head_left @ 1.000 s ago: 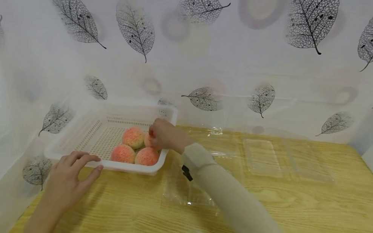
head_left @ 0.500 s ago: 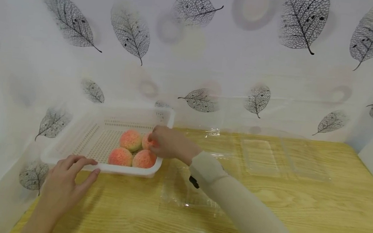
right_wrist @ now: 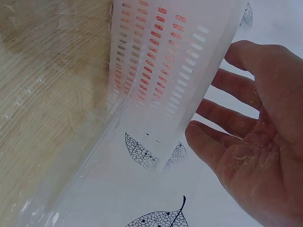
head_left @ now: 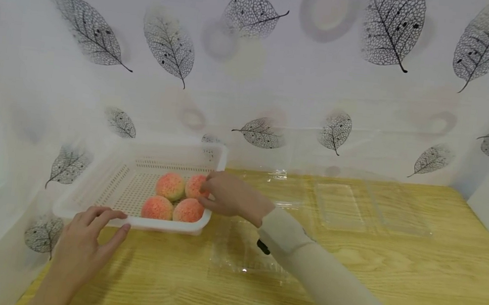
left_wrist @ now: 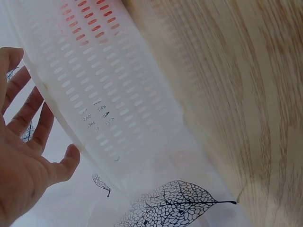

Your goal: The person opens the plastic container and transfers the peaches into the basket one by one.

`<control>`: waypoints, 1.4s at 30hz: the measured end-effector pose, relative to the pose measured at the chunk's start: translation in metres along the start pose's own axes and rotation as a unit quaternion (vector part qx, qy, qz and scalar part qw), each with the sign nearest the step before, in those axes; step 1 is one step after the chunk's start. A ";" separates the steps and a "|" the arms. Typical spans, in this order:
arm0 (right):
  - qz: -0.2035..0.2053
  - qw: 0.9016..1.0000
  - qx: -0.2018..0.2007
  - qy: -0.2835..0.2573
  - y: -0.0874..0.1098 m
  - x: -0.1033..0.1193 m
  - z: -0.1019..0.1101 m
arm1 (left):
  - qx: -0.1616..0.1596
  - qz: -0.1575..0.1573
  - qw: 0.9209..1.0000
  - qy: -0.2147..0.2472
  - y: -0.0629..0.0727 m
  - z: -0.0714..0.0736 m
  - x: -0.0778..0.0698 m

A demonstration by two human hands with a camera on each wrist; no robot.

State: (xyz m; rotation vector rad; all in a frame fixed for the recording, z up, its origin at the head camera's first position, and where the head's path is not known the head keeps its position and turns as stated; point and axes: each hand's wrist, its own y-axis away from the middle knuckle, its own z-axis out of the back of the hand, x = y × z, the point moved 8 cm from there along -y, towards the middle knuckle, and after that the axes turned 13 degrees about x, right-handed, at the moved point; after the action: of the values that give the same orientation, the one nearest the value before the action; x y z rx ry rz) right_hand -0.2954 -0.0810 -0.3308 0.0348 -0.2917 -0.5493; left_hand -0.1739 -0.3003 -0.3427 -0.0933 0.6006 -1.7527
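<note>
A white perforated plastic basket stands at the left of the table, with several round pink-orange peaches grouped in its right half. My right hand is at the basket's right rim, its fingers reaching over toward the back right peach and partly covering it. In the right wrist view that hand's fingers are loosely bent over the rim, holding nothing visible. My left hand rests at the near left rim, fingers over the edge and thumb outside; the left wrist view shows these fingers spread beside the basket wall.
A clear plastic container lies right of the basket, under my right forearm. Farther right lies another clear plastic container. Behind the wooden table hangs a white sheet with leaf prints.
My right hand has drawn back to the right from the back right peach, so more of that peach shows. My left hand has stayed at the rim. The head view has shifted slightly.
</note>
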 end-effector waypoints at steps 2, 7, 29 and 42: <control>0.006 1.000 -0.010 0.002 0.004 0.001 0.001 | -0.003 -0.005 1.000 0.002 0.000 0.000 0.000; 0.017 1.000 -0.021 -0.010 0.012 0.002 0.002 | -0.005 -0.004 1.000 0.005 0.001 0.000 0.000; -0.015 0.997 -0.064 0.026 0.060 -0.003 0.005 | -0.013 -0.010 1.000 0.004 0.002 -0.003 0.000; -0.052 0.995 -0.075 0.028 0.102 -0.021 0.003 | -0.029 -0.024 0.999 -0.001 0.003 -0.002 -0.002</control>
State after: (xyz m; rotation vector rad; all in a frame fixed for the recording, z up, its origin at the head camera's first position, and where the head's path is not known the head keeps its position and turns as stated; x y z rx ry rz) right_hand -0.2617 0.0175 -0.3224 -0.0801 -0.1940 -0.6717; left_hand -0.1712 -0.2984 -0.3450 -0.1517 0.6526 -1.7811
